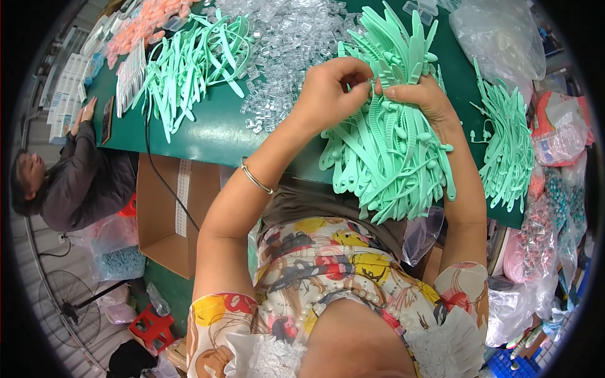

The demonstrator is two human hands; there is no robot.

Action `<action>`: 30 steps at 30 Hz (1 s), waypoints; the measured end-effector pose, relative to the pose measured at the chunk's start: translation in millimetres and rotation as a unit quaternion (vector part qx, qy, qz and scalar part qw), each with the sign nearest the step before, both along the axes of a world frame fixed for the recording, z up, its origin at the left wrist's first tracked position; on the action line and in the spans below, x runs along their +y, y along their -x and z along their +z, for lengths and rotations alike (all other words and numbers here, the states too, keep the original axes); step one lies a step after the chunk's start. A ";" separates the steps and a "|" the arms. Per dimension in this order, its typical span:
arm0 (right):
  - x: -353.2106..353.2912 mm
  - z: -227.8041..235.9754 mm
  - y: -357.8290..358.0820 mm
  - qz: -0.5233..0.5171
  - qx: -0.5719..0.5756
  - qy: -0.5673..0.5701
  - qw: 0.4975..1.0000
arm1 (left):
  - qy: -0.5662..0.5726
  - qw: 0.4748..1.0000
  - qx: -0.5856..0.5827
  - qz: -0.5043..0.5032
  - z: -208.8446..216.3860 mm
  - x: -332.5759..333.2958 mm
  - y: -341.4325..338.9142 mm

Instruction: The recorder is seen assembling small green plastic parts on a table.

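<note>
A thick bundle of mint-green plastic straps, some ribbed and some with small knobs, hangs over the table's near edge. My right hand is closed round its upper part, thumb pointing left. Beside it, my left hand is closed in a pinch against the bundle's left side. What sits between those fingertips is too small to make out. Strap ends fan out above both hands. Left of my left hand lies a heap of small clear plastic pieces.
On the green table lie more green straps to the left, another strap pile to the right, and peach pieces. A clear bag lies far right. A cardboard box stands below; a person sits left.
</note>
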State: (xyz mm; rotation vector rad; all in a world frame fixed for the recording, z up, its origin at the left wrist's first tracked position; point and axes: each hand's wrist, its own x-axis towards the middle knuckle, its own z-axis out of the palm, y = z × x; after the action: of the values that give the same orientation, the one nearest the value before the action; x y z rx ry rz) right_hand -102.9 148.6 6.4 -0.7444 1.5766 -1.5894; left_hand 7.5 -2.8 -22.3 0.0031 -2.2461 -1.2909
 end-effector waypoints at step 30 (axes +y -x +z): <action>-1.2 -8.1 -0.2 -0.022 0.008 0.006 1.000 | -0.047 0.974 -0.223 -0.013 22.3 -11.6 -2.2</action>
State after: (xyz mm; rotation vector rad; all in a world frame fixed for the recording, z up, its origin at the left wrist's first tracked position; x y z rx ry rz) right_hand -102.7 147.4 -1.7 -0.7355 1.6061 -1.6293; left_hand 9.8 -14.4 0.1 0.3313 -2.5542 -1.5304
